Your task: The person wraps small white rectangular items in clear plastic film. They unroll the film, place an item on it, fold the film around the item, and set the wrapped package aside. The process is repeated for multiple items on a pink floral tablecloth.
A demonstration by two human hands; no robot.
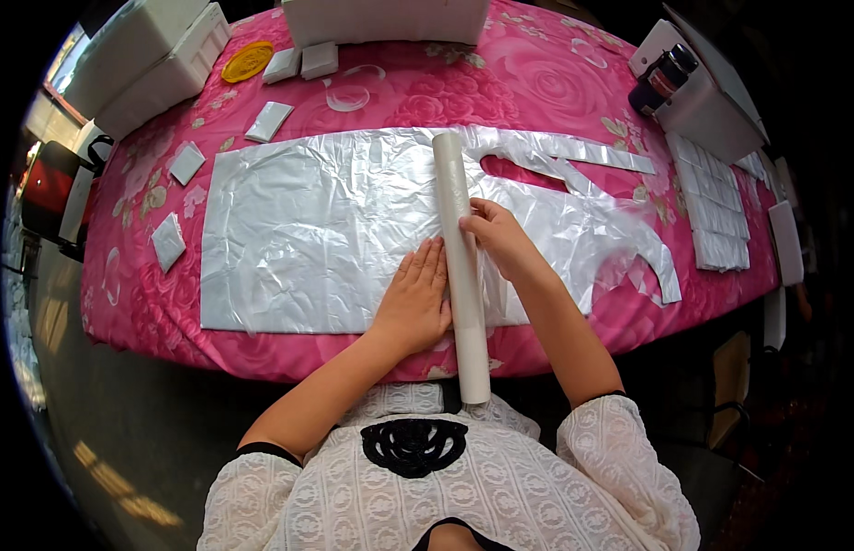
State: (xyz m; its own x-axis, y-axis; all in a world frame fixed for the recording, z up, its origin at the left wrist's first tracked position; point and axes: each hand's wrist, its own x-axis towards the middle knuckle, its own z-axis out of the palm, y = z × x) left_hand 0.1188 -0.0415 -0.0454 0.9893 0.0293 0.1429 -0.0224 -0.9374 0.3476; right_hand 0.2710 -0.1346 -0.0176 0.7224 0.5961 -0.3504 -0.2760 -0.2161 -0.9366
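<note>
A thin, shiny, whitish plastic apron (308,230) lies spread flat and wrinkled on the table, its neck loop and straps (592,184) to the right. Across its middle rests a long white tube (459,239), whose near end sticks out past the table edge towards me. My left hand (413,294) lies flat on the plastic just left of the tube, fingers stretched and together, its edge close against the tube. With bent fingers and the thumb on it, my right hand (496,234) grips the tube's right side; the fingertips are partly hidden.
Several small folded plastic packets (188,163) lie left and behind. Layered folded packets (709,207) sit at the right. White foam boxes (386,20) stand at the back, with a yellow coiled item (247,61) and a dark bottle (663,79). A pink flowered cloth (151,317) covers the table.
</note>
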